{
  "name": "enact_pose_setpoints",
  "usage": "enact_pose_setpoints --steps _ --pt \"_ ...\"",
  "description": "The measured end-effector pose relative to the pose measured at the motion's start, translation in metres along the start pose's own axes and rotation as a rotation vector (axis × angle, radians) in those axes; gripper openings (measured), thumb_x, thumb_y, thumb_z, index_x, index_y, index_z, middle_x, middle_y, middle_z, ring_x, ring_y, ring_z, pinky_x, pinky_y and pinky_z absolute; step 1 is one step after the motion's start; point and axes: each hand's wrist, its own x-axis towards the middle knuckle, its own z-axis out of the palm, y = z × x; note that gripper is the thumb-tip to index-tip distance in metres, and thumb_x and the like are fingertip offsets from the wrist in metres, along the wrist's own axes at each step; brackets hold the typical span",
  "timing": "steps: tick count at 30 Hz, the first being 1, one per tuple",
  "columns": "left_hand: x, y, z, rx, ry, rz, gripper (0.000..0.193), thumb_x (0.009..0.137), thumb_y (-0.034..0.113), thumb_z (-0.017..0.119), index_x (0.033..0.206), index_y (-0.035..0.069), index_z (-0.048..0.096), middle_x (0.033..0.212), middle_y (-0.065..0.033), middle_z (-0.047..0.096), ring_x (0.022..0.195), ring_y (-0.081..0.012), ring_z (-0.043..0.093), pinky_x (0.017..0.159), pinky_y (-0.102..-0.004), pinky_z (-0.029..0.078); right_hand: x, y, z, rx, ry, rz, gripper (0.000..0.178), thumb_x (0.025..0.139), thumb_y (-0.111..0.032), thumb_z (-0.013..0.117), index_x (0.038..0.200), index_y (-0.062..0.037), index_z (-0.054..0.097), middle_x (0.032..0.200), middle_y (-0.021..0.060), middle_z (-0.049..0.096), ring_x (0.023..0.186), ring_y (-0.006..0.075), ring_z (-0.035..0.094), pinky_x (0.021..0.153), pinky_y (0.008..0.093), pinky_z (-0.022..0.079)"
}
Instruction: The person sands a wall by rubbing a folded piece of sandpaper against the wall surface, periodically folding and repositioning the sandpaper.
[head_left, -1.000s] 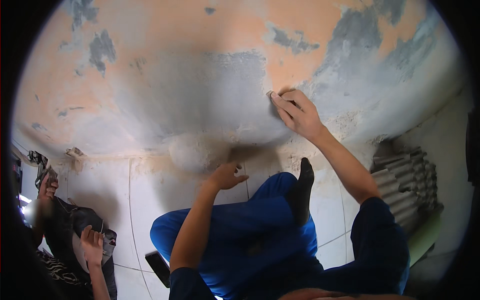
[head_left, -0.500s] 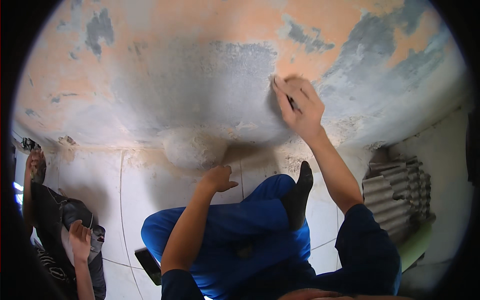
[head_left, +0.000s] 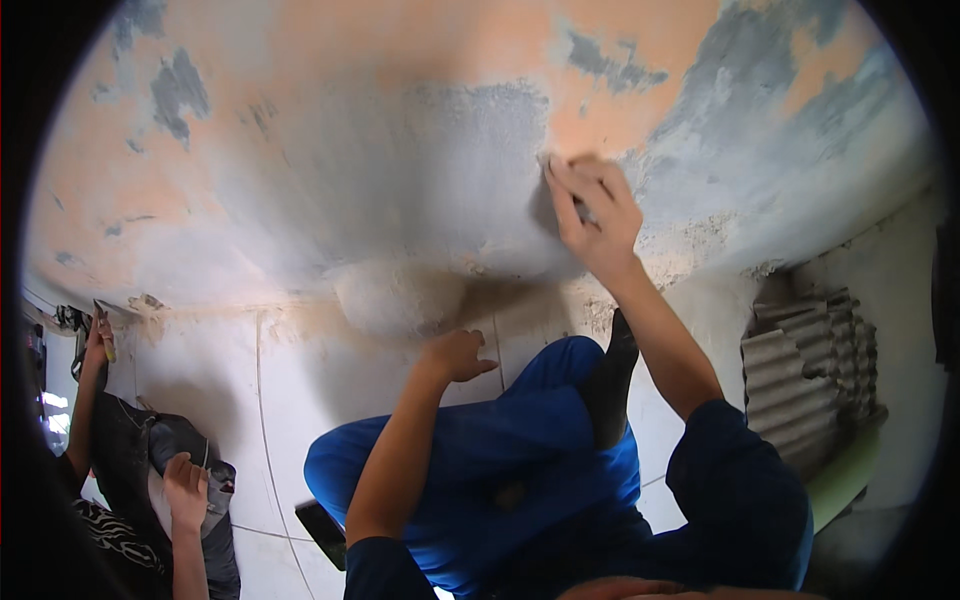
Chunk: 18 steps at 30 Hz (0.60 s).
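Note:
My right hand (head_left: pixel 603 212) is up against the wall (head_left: pixel 330 180), its fingers pinched together on something I cannot make out. The fingertips touch the wall beside the edge between a bare grey patch and the peach paint. My left hand (head_left: pixel 458 355) hovers over my bent leg, thumb and finger apart, with nothing in it. Just beyond it a rounded pale lump (head_left: pixel 400 298) bulges at the foot of the wall.
On the right lies a stack of broken corrugated sheets (head_left: pixel 805 365) beside a pale green tube-like thing (head_left: pixel 845 485). A dark phone (head_left: pixel 322 530) rests by my left knee. At the left sits another person (head_left: pixel 185 490), one hand holding a thin tool (head_left: pixel 108 345) near the wall.
The whole view has shifted a little, so floor and legs sit further right. My right hand stays at nearly the same wall spot. The other person's far hand has changed its pose.

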Motion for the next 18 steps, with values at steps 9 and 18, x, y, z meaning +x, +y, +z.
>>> enact_pose_setpoints --steps 9,18 --pt "0.009 -0.011 0.000 -0.024 0.063 -0.029 0.064 0.088 0.048 0.075 0.129 0.000 0.064 0.129 -0.0242 0.066 0.122 -0.0403 0.062 0.103 -0.0470 0.050 0.039 -0.006 -0.002 -0.011 0.032 -0.026 0.032 0.082 0.011 0.076 0.112 0.0007 0.075 0.090 0.0095 0.058 0.072 0.0171 0.058 0.059 0.0265 0.047" --pt "0.015 -0.028 0.008 0.048 0.099 -0.039 0.064 0.087 0.048 0.076 0.130 0.002 0.065 0.130 -0.0236 0.066 0.123 -0.0376 0.062 0.102 -0.0449 0.050 0.009 0.012 -0.011 -0.016 -0.097 -0.100 0.042 0.080 0.013 0.073 0.119 -0.0014 0.073 0.091 0.0090 0.056 0.072 0.0193 0.056 0.060 0.0285 0.047"
